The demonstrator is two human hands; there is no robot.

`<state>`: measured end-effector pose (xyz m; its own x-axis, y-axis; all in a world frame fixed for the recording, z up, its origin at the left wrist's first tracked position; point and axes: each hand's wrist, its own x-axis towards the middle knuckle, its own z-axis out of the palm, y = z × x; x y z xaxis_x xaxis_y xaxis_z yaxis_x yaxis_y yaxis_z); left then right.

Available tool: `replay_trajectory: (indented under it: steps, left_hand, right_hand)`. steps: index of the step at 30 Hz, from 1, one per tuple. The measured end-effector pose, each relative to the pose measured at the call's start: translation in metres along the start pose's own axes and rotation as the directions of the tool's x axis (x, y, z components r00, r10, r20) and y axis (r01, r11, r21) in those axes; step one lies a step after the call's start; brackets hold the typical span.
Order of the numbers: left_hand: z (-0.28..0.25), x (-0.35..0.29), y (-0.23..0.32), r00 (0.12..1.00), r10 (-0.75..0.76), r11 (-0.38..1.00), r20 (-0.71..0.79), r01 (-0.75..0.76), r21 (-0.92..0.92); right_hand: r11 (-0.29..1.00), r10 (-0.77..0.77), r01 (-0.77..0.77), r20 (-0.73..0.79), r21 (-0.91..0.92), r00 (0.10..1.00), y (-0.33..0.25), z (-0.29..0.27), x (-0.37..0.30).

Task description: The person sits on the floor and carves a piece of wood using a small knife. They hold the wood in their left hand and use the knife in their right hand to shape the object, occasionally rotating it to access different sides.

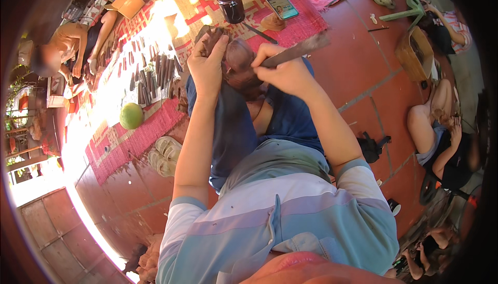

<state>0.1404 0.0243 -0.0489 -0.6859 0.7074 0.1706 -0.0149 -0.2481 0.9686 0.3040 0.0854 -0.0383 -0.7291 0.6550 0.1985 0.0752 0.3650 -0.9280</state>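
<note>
I sit with my knees drawn up, both hands raised over them. My left hand (208, 66) is closed, thumb and fingers pinching a dark brown lump (213, 39) that could be carved wood. My right hand (282, 74) is wrapped round one end of a flat grey metal strip (303, 49), like a file or blade, which points up and to the right. Between the hands rests a rounded dark brown carved piece (238, 56); its lower part sits between my knees. Whether the lump and the rounded piece are joined, I cannot tell.
Rows of chisel-like tools (158, 74) lie on a sunlit mat, near a green round fruit (131, 116). Beyond my hands are a dark jar (229, 4), a phone (280, 5) and a thin knife-like tool (261, 34). Pale clogs (166, 155) stand left; other people sit around.
</note>
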Motion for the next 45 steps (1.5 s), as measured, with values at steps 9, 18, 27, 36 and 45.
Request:
replay_trajectory:
  steps: [9, 18, 27, 36, 45]
  left_hand:
    - [-0.003, 0.003, -0.007, 1.000, 0.025, 0.999, -0.013, -0.024, 0.047]
    - [-0.001, -0.003, 0.005, 0.997, -0.072, 0.994, -0.006, 0.072, 0.082]
    - [-0.002, -0.002, 0.001, 0.999, -0.044, 0.995, -0.007, 0.045, 0.092]
    - [-0.002, -0.002, 0.000, 0.998, -0.059, 0.990, -0.028, 0.062, 0.129]
    - [-0.007, 0.003, -0.012, 1.000, 0.024, 0.998, 0.015, -0.025, 0.053]
  right_hand:
    - [0.997, 0.001, 0.002, -0.038, 0.082, 0.999, 0.005, 0.002, -0.002]
    - [0.978, 0.123, -0.109, -0.069, 0.179, 0.990, 0.008, -0.002, 0.002]
    - [0.998, 0.022, -0.015, -0.107, 0.069, 0.994, 0.008, 0.010, -0.012]
    - [0.979, 0.017, 0.029, -0.226, 0.199, 0.974, 0.018, 0.018, -0.019]
    - [0.982, 0.062, -0.024, -0.199, 0.188, 0.978, 0.024, 0.018, -0.020]
